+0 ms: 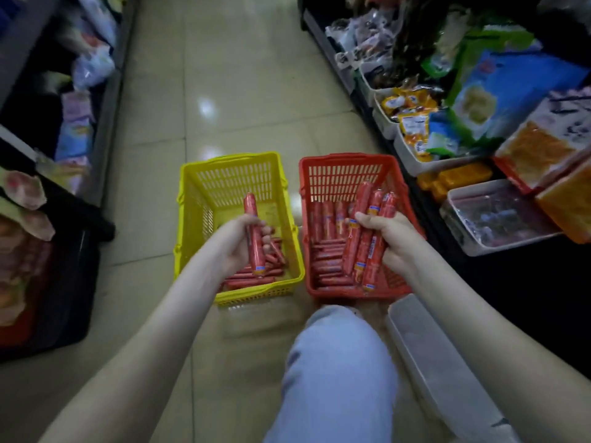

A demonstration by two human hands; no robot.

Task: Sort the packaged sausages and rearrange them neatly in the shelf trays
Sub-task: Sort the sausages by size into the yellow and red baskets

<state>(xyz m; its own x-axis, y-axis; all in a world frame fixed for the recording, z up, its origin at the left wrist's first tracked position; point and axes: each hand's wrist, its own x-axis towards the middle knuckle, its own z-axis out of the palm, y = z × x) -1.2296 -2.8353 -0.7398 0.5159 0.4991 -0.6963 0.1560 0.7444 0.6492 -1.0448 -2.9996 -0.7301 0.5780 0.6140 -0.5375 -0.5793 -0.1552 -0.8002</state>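
Two plastic baskets stand side by side on the floor. Over the yellow basket [192,219] my left hand [238,243] grips one red packaged sausage [255,231], held roughly upright. More red sausages [252,278] lie heaped in that basket's near end. Above the red basket [335,164] my right hand [388,238] holds a bundle of three red sausages [367,238], tilted with their ends pointing down. Rows of sausages [326,219] fill the red basket's bottom.
A clear shelf tray [499,215] sits on the low right shelf among orange and blue food packs. Another clear, long tray [425,346] lies on the floor beside my knee [335,362]. Dark shelving with goods lines the left; a tiled aisle runs ahead.
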